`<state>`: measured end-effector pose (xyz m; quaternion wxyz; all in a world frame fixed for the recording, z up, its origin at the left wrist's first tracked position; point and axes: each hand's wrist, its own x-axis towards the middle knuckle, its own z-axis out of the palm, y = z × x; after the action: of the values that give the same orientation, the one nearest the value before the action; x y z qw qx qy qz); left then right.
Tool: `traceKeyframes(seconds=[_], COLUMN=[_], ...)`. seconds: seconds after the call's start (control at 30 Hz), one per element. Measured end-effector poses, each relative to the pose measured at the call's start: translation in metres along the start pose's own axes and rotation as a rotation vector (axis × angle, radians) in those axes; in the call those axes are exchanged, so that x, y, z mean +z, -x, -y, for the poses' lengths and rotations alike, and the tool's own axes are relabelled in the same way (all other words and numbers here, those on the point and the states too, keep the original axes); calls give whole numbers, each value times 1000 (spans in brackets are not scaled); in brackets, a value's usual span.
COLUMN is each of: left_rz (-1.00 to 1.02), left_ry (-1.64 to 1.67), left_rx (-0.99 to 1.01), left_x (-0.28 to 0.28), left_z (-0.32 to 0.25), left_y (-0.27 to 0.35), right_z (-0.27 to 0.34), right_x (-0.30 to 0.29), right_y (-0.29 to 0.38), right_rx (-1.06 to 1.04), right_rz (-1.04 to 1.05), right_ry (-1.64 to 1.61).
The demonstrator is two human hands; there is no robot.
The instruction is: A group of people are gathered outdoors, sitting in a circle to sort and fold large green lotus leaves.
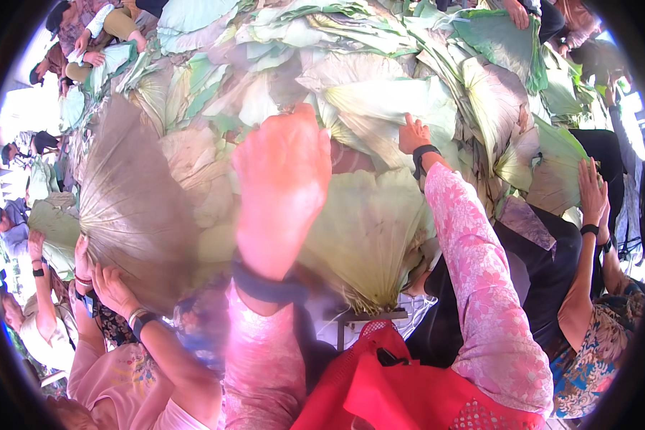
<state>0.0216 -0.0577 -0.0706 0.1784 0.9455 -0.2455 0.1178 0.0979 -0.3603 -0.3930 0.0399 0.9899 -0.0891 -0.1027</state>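
Observation:
My left hand [285,177], blurred and close to the camera, is raised over the heap with its fingers curled; whether it holds anything is hidden. My right hand [415,137] reaches forward over a pale dried lotus leaf [376,99], index finger extended; its contact with the leaf is unclear. Both wrists wear dark bands. Below my hands lies a fan-shaped stack of greenish lotus leaves [371,231], its gathered stem ends [376,303] towards me. A large heap of dried and green lotus leaves [193,166] spreads beyond.
At the left a co-worker's hands [113,290] hold a large brown leaf [134,204]. Another person's hands [591,191] touch a folded leaf [556,166] at the right. More people sit around the heap's far edges. A red mesh-trimmed cloth [387,392] lies over my lap.

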Motion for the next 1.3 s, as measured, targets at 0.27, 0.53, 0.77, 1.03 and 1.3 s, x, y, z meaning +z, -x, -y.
traceKeyframes(seconds=[0.27,0.53,0.77,1.03,1.3], left_rz=[-49,-112,-109,-78,141], left_ry=[-53,-20,36,74,61], left_rx=[-26,36,16,-16,-141], left_x=[-4,11,5,14,11], left_z=[-3,-5,-7,3,1], left_y=[-2,-1,1,-12,-37], right_z=[-10,-53,-76,-56,-58], right_x=[-45,-205,-266,-328,-376], right_y=[3,5,48,124,153], right_rx=[-126,-248,-298,-389,-468], right_rz=[-126,-747,-622,-592,-623], right_ry=[-197,-410,-825,-947,-886])
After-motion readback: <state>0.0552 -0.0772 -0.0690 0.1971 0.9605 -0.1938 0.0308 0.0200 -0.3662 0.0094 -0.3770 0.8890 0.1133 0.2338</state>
